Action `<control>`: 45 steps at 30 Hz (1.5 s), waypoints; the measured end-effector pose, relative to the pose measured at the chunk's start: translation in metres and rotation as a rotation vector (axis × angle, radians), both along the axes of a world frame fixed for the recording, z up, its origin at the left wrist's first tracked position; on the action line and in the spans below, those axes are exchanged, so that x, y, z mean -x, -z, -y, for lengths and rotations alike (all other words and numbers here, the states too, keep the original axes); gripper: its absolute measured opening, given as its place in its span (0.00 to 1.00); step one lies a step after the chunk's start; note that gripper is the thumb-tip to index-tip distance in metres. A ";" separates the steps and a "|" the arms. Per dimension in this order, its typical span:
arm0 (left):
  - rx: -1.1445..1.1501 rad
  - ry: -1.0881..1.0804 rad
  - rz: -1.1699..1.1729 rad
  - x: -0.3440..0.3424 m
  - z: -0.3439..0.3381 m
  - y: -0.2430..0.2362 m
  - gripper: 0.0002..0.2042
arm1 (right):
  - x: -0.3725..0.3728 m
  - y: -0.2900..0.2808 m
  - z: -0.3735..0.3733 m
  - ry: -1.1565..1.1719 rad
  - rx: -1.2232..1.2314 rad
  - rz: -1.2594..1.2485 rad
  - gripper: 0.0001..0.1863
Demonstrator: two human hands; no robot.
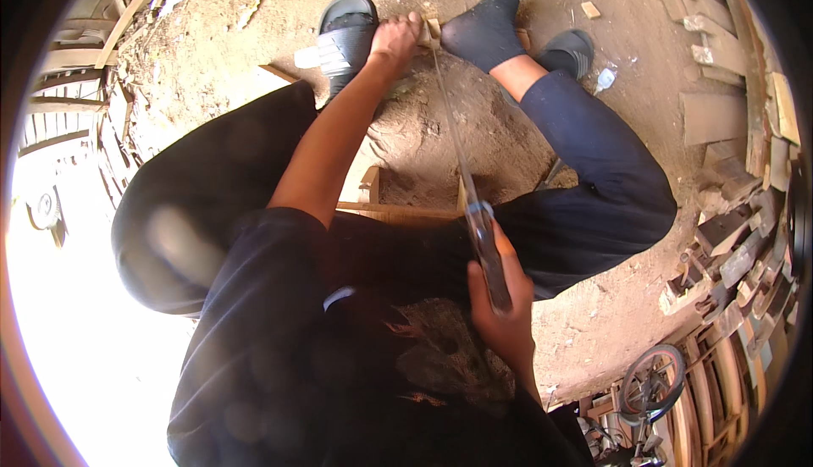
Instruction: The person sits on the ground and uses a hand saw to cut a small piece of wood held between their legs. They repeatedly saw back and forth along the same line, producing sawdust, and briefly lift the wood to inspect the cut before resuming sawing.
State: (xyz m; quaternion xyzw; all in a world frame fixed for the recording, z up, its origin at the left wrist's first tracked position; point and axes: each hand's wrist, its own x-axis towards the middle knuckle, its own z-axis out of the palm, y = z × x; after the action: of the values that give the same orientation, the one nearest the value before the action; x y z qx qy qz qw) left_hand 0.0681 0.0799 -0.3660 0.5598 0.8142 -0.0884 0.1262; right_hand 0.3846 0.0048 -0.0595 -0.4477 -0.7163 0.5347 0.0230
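My left hand [395,42] reaches forward between my feet, fingers gripping a small wood piece [431,30]. My sock-covered right foot [479,37] is beside that piece, and my left foot in a black slide sandal [345,42] is just left of the hand. My right hand [500,298] grips the dark handle [488,255] of a long, narrow saw, whose blade [454,128] runs away from me to the wood piece. Whether the teeth touch the wood is unclear. Under my legs, a low wooden frame [398,211] shows.
Stacked planks and offcuts [730,247] line the right side. A bicycle wheel [650,382] is at lower right. Slatted timber [72,103] stands at upper left. A loose sandal [569,50] and small scraps [591,10] lie on the dirt floor [212,60].
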 end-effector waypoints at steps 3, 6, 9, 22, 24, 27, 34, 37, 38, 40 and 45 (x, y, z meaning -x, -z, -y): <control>-0.057 -0.008 0.046 -0.001 0.000 -0.008 0.34 | 0.012 0.016 -0.006 0.069 0.080 -0.006 0.28; 0.014 -0.005 0.026 -0.002 -0.002 -0.012 0.33 | -0.001 0.006 0.003 0.094 0.068 -0.052 0.28; -0.004 -0.014 0.057 0.002 -0.001 -0.010 0.34 | -0.014 0.002 0.011 0.092 0.048 -0.046 0.29; -0.303 0.011 0.127 0.013 0.012 -0.009 0.21 | -0.027 -0.016 -0.001 0.078 0.162 0.080 0.29; -0.149 0.025 0.171 0.014 -0.003 -0.037 0.17 | -0.032 -0.008 0.003 0.023 0.005 0.003 0.29; -0.018 0.001 0.167 0.014 -0.005 -0.038 0.24 | -0.026 -0.007 0.002 -0.011 -0.065 -0.058 0.28; 0.074 0.025 0.203 0.017 -0.008 -0.035 0.24 | -0.018 -0.001 0.001 0.013 0.008 -0.021 0.29; 0.107 0.018 0.208 0.014 -0.005 -0.031 0.25 | -0.031 -0.007 0.009 -0.002 -0.039 -0.027 0.29; 0.100 0.021 0.195 0.015 -0.003 -0.029 0.27 | -0.030 -0.008 0.008 -0.003 -0.025 -0.019 0.29; 0.063 0.026 0.141 0.011 0.003 -0.025 0.33 | -0.017 -0.009 0.000 0.006 0.063 0.008 0.29; 0.055 0.025 0.115 0.000 -0.002 -0.026 0.40 | -0.023 -0.011 0.006 -0.005 -0.018 -0.009 0.29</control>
State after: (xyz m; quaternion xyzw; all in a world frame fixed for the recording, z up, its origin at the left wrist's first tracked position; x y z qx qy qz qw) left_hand 0.0677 0.0815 -0.3402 0.5702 0.7960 -0.0800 0.1867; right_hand 0.4077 -0.0010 -0.0481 -0.4433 -0.7222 0.5302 0.0289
